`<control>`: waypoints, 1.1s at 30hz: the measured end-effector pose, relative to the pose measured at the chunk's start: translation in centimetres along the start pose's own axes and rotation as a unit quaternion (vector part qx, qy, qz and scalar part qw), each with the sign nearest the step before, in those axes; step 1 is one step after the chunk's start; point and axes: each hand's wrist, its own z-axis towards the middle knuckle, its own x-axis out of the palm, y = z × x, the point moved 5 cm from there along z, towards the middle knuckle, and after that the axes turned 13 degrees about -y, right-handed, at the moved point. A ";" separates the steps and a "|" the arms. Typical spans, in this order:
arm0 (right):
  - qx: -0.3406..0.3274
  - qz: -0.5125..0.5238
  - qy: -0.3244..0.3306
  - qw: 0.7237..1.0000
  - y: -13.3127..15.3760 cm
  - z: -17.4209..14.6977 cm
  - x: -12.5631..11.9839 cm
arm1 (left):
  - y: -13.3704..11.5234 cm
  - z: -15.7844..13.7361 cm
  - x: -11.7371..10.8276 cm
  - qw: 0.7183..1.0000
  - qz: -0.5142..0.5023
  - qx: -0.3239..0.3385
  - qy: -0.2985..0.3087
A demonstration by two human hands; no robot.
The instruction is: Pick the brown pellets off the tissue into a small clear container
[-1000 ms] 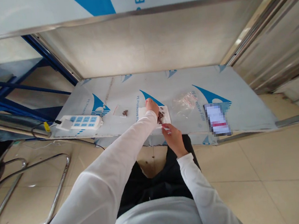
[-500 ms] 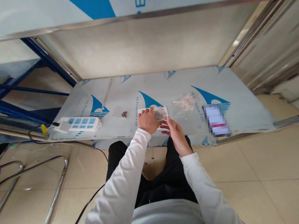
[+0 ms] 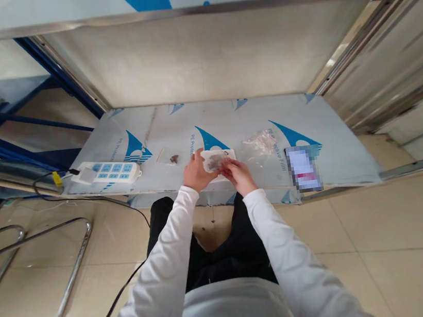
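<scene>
- Plastic bag (image 3: 213,162) of dark bits, right of power strip (image 3: 115,172): likely light, limp, slippery; take by edges.
- Left hand (image 3: 195,173): grip half-spread, hold unclear.
- Right hand (image 3: 239,175): grip pinching bag's edge.

Bare left hand (image 3: 195,174): centre of the frame, fingers curved, thumb toward the right
Bare right hand (image 3: 240,177): just right of centre, fingertips gathered near the thumb
White-sleeved left arm (image 3: 159,269): slanting up from lower left
White-sleeved right arm (image 3: 294,251): slanting up from lower right
</scene>
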 end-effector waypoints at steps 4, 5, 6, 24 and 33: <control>0.031 0.044 0.025 0.998 0.1 0.7 1.4 | 2.0 -0.2 -0.5 0.973 -0.179 -0.140 -0.038; 0.035 0.049 0.028 0.998 0.0 0.8 1.8 | 1.8 -0.2 -0.5 0.972 -0.183 -0.141 -0.041; 0.037 0.053 0.030 0.997 -0.1 0.8 2.1 | 1.5 -0.2 -0.4 0.974 -0.179 -0.133 -0.046; -0.284 -0.227 -0.193 0.911 12.2 7.8 -7.4 | 10.2 2.9 -4.8 0.966 0.097 -0.150 -0.187; -0.453 -0.402 -0.219 0.765 12.2 5.5 -7.9 | 12.6 6.4 -4.7 0.951 0.138 -0.246 -0.126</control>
